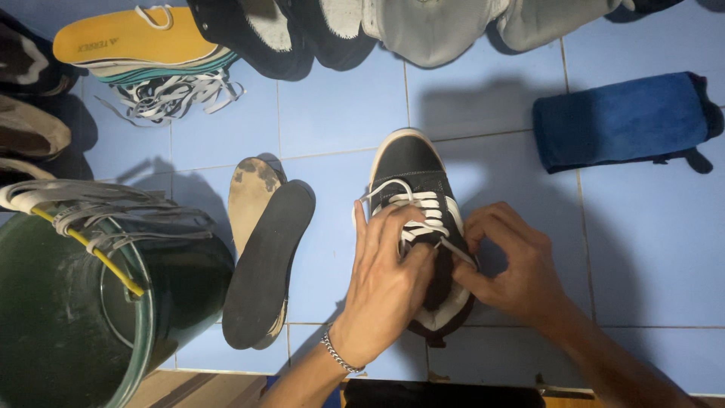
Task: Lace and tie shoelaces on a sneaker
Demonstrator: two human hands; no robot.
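Observation:
A black sneaker (411,162) with a white toe rim and white laces (419,204) stands on the blue tiled floor, toe pointing away from me. My left hand (385,279), with a silver bracelet on the wrist, lies over the shoe's tongue and pinches the lace near the upper eyelets. My right hand (513,264) grips the shoe's right side and holds a lace end there. The heel opening is mostly hidden under both hands.
Two insoles (264,257) lie left of the shoe. A dark green bucket (68,317) with laces draped on its rim stands at the lower left. A yellow insole stack (136,38), loose laces, other shoes and a folded blue cloth (619,117) lie beyond.

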